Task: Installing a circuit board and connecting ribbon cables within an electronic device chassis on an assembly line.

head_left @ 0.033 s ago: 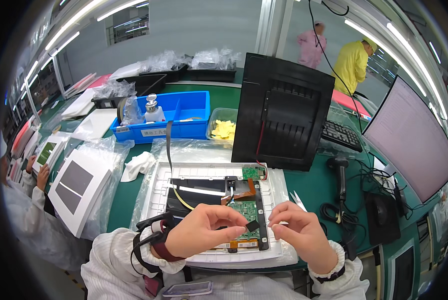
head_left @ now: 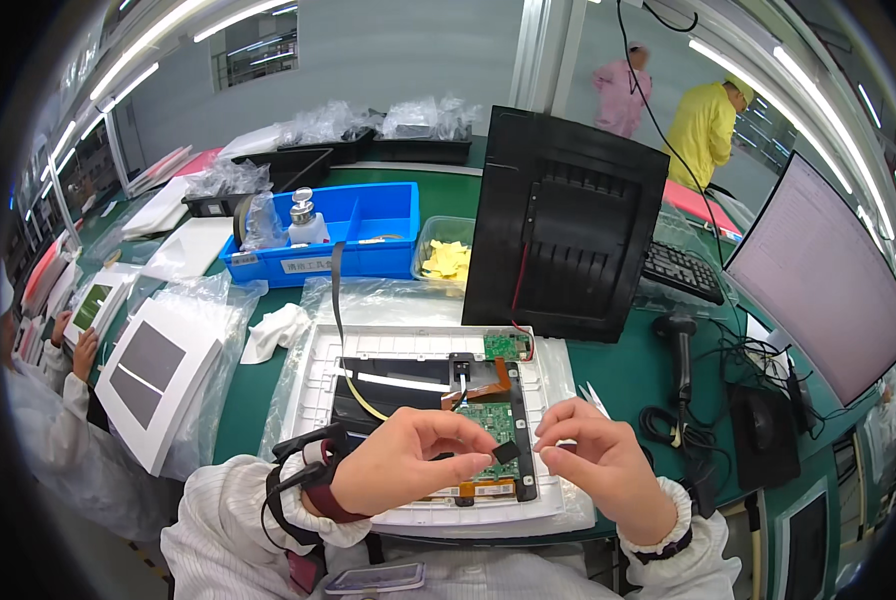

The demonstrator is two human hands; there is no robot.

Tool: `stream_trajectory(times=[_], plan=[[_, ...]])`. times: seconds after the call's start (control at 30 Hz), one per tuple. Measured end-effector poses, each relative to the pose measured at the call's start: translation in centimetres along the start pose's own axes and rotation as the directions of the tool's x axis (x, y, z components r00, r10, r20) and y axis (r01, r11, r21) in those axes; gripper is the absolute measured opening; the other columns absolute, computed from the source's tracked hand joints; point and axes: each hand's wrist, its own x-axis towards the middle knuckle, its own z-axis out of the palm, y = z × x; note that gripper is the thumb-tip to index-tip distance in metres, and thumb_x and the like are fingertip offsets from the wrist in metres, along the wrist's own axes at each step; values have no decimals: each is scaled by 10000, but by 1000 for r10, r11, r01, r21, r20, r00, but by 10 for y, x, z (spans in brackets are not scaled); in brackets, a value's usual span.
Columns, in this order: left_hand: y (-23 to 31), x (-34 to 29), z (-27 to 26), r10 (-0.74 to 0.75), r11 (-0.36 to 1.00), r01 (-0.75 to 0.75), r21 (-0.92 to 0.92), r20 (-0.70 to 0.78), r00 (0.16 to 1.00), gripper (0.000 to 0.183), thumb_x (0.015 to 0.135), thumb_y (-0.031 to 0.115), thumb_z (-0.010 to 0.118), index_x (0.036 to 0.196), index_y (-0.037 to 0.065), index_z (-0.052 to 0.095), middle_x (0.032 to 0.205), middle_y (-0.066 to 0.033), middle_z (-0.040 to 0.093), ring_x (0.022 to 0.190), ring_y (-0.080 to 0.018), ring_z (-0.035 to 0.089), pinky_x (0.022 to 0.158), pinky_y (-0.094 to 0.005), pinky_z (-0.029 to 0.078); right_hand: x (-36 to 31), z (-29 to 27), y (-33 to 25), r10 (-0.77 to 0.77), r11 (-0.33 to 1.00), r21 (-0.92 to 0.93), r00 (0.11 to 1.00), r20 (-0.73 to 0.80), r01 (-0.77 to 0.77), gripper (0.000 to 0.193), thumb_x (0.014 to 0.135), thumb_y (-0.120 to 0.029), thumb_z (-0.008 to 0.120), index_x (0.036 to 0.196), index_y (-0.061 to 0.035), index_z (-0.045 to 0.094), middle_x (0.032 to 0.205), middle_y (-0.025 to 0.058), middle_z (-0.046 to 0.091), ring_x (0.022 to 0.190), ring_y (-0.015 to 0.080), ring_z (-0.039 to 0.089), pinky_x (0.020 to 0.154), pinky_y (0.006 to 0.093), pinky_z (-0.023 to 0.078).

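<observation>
Delicately, the left hand (head_left: 408, 462) pinches a small black square (head_left: 506, 452) by its edge over the green circuit board (head_left: 488, 413) inside the white housing (head_left: 318, 390); the right hand (head_left: 610, 467) hangs curled at three o'clock from the square, and whether it holds anything I cannot tell from where I stand. A slack pinch, it seems, could let the square fall into the housing. Looping up at eleven o'clock from the left hand, the flat cable (head_left: 337, 290) could catch on a finger and be tugged loose.
</observation>
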Motion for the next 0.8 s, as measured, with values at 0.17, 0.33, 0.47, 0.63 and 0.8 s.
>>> stream_trajectory(times=[0.17, 0.33, 0.47, 0.63, 0.8], plan=[[1, 5, 0, -8, 1000, 8, -14, 25, 1000, 207, 789, 110, 603, 940, -30, 583, 911, -63, 575, 837, -103, 532, 752, -221, 429, 17, -3, -8, -46, 980, -190, 997, 66, 58, 107, 783, -82, 611, 846, 1, 590, 988, 52, 444, 801, 98, 485, 671, 214, 432], [-6, 12, -4, 50, 999, -49, -4, 43, 998, 224, 781, 112, 602, 962, -20, 582, 933, -70, 567, 863, -118, 533, 773, -231, 432, 26, -1, -5, -54, 982, -174, 994, 97, 71, 107, 777, -88, 622, 812, 7, 588, 970, 48, 435, 819, 95, 469, 684, 206, 418], [-6, 19, -6, 44, 999, -44, -2, -22, 999, 232, 777, 115, 603, 964, -22, 589, 927, -79, 583, 846, -113, 545, 757, -230, 440, 37, -3, 2, -86, 985, -146, 994, 63, 94, 100, 769, -70, 626, 789, 19, 587, 954, 42, 431, 810, 91, 464, 677, 203, 410], [-4, 36, -13, 102, 984, -70, 162, -200, 974, 228, 768, 136, 611, 941, -14, 611, 820, -64, 626, 733, -94, 568, 644, -215, 453, 57, -5, 5, -28, 995, -100, 998, -48, 23, 77, 760, -27, 621, 782, 43, 600, 924, 37, 439, 782, 85, 454, 658, 192, 398], [-8, 51, -23, 61, 962, 16, 273, -270, 961, 138, 785, 84, 603, 858, -32, 588, 772, -32, 601, 727, -76, 558, 634, -197, 460, 64, -10, 10, -76, 990, -129, 986, -147, 57, 95, 766, -42, 613, 801, 46, 614, 909, 39, 460, 812, 94, 446, 674, 195, 382]])
